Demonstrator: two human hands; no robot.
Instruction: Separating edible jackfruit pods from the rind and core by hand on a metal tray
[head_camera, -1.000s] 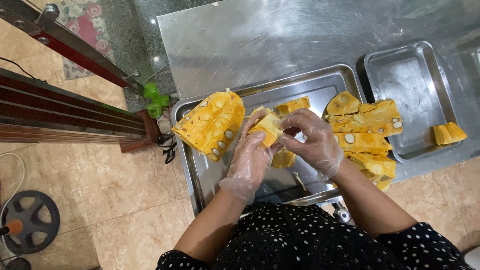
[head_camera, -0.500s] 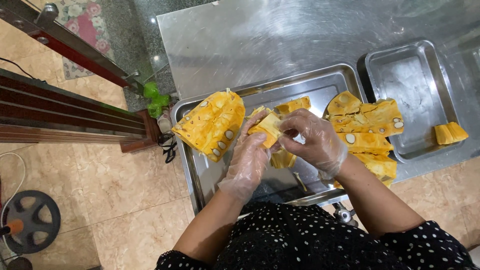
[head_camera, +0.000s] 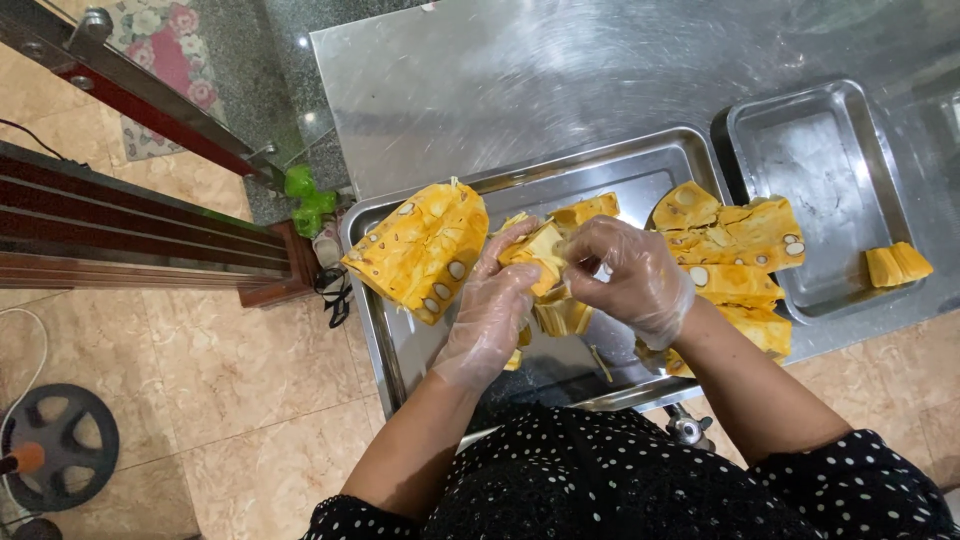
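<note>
2 gloved hands, left (head_camera: 492, 312) & right (head_camera: 632, 275), fingers pinching jackfruit piece (head_camera: 540, 247) over big tray (head_camera: 385, 345).

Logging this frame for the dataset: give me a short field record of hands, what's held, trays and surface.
left hand: clear glove, holds yellow fruit piece from below
right hand: clear glove, fingers on the same piece
large tray: big fruit chunk at left, fruit pile at right
small tray: two fruit bits at its rim
surface: steel table

Both gloved hands, left (head_camera: 492, 305) and right (head_camera: 628, 275), curl together, fingers pinching.
</note>
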